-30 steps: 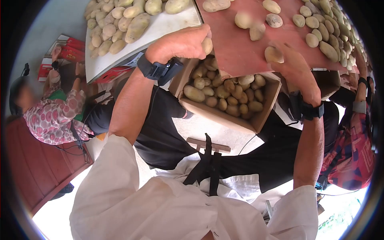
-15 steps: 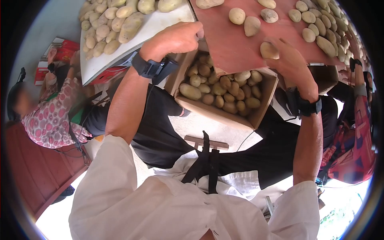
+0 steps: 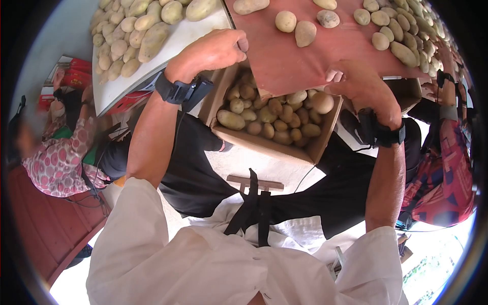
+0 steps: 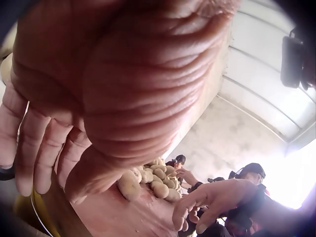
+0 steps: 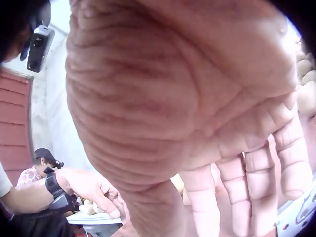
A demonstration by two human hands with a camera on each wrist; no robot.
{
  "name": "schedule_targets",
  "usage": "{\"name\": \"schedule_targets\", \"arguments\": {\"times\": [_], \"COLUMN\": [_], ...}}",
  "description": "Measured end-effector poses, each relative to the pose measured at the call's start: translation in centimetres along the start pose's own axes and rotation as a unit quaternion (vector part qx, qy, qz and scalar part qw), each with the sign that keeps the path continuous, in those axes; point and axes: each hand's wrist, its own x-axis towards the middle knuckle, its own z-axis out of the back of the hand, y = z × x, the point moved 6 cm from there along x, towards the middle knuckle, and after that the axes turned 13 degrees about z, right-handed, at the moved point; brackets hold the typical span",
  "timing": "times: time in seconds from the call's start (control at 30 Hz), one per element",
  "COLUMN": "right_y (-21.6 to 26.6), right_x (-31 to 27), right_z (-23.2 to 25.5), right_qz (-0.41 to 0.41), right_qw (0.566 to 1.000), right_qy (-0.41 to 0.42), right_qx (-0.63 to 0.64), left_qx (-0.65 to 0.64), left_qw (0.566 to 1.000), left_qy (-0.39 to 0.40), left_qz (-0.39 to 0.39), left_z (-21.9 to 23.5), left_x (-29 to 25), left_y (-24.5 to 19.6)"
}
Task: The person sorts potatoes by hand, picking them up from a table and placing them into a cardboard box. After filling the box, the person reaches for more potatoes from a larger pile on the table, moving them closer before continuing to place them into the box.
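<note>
Seated worker point(image 3: 203, 272) in white shirt & black trousers leans over a box point(image 3: 262, 146) of potatoes point(image 3: 272, 122), ctr frame, btwn two benches. L hand point(image 3: 211, 52), upper ctr, hangs above box's left side near the white bench point(image 3: 201, 34); its fingers point(image 4: 45, 153) are loosely bent, side by side w/ slight gaps. R hand point(image 3: 363, 84), upper right, is over the near edge of the red bench point(image 3: 284, 61), palm down; fingers point(image 5: 260, 185) fairly straight, slightly spread. Just beside them, lower left, a pale potato point(image 3: 322, 102) shows at box's upper right corner; can't tell if it rests on the pile or is in mid-air. Five loose potatoes, top ctr, dot the red bench; a big heap point(image 3: 406, 30) covers its far right, upper right of frame. Another heap point(image 3: 127, 43) fills the white bench, upper left. Straps w/ devices circle both wrists. Also pictured: person in dotted shirt point(image 3: 63, 162), left edge; person in checked shirt point(image 3: 445, 185), right edge.
</note>
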Motion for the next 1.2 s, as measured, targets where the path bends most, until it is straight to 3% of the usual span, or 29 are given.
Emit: {"name": "schedule_targets", "arguments": {"times": [0.1,0.13,0.23,0.37,0.43,0.57,0.63,0.67,0.73,0.83,0.97,1.03,1.2], "right_y": [-1.0,0.0,-1.9,-3.4,-3.5,-2.3,-2.1,-2.3,-2.7,-2.1,0.0,0.8,0.7], "right_x": [0.9,0.3,1.1,1.9,2.1,3.1,3.3,3.6,4.7,6.5,8.0,9.2,9.8], "right_z": [0.3,1.1,1.3,1.8,1.8,2.2,2.3,2.3,2.7,2.5,1.9,1.5,0.9], "right_qz": [-0.007,-0.012,-0.029,-0.007,-0.044,-0.020,-0.084,-0.083,-0.063,-0.054,-0.032,0.006,-0.044], "right_qw": [1.000,0.998,0.999,0.997,0.987,0.990,0.976,0.977,0.987,0.985,0.990,0.987,0.996], "right_qy": [-0.006,-0.050,-0.030,-0.065,-0.090,-0.116,-0.134,-0.135,-0.147,-0.163,-0.134,-0.159,-0.081], "right_qx": [0.021,0.018,0.034,0.037,0.128,0.081,0.147,0.146,0.014,0.005,0.031,0.000,-0.018], "left_qx": [-0.013,-0.019,-0.023,-0.020,-0.022,-0.029,-0.041,-0.041,-0.049,-0.063,-0.075,-0.063,-0.079], "left_qw": [1.000,1.000,1.000,1.000,1.000,0.999,0.999,0.999,0.999,0.998,0.997,0.998,0.997], "left_qy": [0.005,0.015,0.017,0.012,0.010,-0.004,-0.006,-0.008,-0.007,-0.003,-0.011,-0.002,0.002], "left_qz": [0.002,0.011,0.010,0.013,0.017,0.016,0.012,0.011,0.018,0.020,0.022,0.026,0.021], "left_z": [0.2,0.2,0.5,0.9,1.0,1.5,1.5,1.5,1.6,2.0,2.1,2.5,2.6], "left_x": [0.5,0.4,0.3,0.7,0.8,0.8,0.8,0.8,0.9,1.2,1.9,2.3,2.7], "left_y": [-0.1,-0.1,-0.6,-0.6,-0.5,-0.5,-0.6,-0.6,-0.7,-0.9,-1.4,-1.8,-3.0]}}
